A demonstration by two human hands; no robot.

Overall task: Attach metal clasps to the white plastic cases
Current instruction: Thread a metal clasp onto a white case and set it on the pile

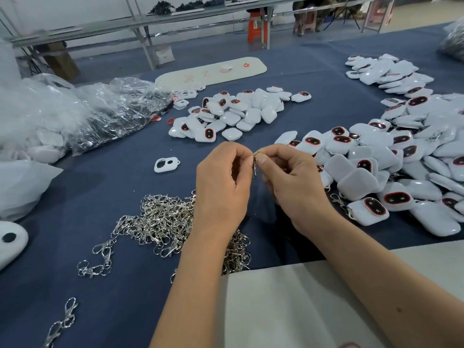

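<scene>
My left hand (222, 182) and my right hand (293, 182) meet above the blue cloth, both pinching one small metal clasp (255, 162) between thumb and fingertips. The clasp hangs down between the hands. Whether a case is in my right palm is hidden. A tangled heap of silver clasps (163, 222) lies under my left wrist. White plastic cases with red-rimmed dark windows form a heap (401, 167) at the right, and a smaller pile of white cases (231, 114) sits ahead.
A lone white case frame (166, 164) lies left of my hands. Crumpled clear plastic bags (95, 111) fill the left side. Loose clasps (62, 320) lie near the front left. A white board (213, 70) rests farther back. White paper (288, 310) covers the near edge.
</scene>
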